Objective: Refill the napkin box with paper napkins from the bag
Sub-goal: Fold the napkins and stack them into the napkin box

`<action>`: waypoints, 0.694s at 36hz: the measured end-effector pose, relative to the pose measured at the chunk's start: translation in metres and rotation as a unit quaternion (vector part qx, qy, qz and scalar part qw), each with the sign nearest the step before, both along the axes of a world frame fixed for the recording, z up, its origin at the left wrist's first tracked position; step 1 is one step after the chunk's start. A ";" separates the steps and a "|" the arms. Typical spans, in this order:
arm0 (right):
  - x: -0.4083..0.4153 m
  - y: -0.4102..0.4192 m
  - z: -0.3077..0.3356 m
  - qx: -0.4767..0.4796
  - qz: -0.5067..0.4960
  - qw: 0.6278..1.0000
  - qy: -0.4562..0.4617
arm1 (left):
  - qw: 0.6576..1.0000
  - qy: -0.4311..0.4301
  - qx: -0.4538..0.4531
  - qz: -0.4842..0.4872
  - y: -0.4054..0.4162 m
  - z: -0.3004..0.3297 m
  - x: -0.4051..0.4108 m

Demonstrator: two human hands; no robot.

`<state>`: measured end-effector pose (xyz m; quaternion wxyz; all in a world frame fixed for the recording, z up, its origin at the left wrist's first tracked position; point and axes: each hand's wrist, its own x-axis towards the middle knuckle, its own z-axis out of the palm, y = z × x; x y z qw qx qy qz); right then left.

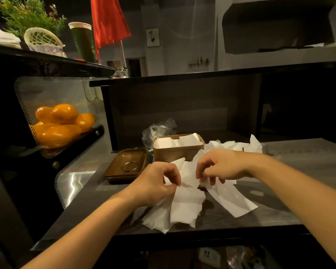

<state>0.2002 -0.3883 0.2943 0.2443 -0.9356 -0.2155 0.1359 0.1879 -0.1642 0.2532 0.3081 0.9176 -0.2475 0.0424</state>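
Left hand (155, 183) and right hand (219, 167), fingers pinched on a loose napkin (186, 202) over the bench (279, 216): square its edges flat before adding it to the part-filled napkin box (177, 152) behind.

White napkins (184, 206); brown napkin box (177, 151); brown tray (124, 167); orange fruit (60, 123).

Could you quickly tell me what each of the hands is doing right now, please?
Left hand: closed, pinching a paper napkin.
Right hand: closed, pinching the same napkin's other side.
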 end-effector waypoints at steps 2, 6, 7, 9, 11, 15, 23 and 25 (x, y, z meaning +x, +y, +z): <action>0.001 0.003 -0.003 0.000 -0.002 1.000 0.008 | 1.000 -0.021 0.004 -0.001 -0.002 0.000 -0.001; -0.004 0.013 -0.005 -0.046 0.005 0.999 0.025 | 0.999 -0.028 -0.003 -0.015 -0.002 -0.001 -0.002; -0.005 0.015 -0.007 -0.060 0.008 0.998 0.031 | 1.000 -0.025 -0.003 -0.019 -0.002 -0.002 -0.003; -0.006 0.017 -0.009 -0.074 0.013 0.996 0.038 | 1.000 -0.016 -0.001 -0.025 -0.002 -0.002 -0.004; -0.005 0.016 -0.011 -0.073 0.015 0.997 0.032 | 1.000 -0.008 -0.001 -0.027 -0.002 -0.004 -0.004; -0.005 0.016 -0.013 -0.042 0.022 0.999 0.014 | 0.999 -0.013 0.000 -0.030 -0.001 -0.007 -0.004; -0.009 0.007 0.016 0.176 0.008 0.981 -0.075 | 0.951 0.067 -0.301 -0.011 -0.004 0.015 -0.007; -0.012 0.006 0.028 0.228 0.007 0.969 -0.092 | 0.944 0.077 -0.320 -0.028 -0.006 0.025 -0.008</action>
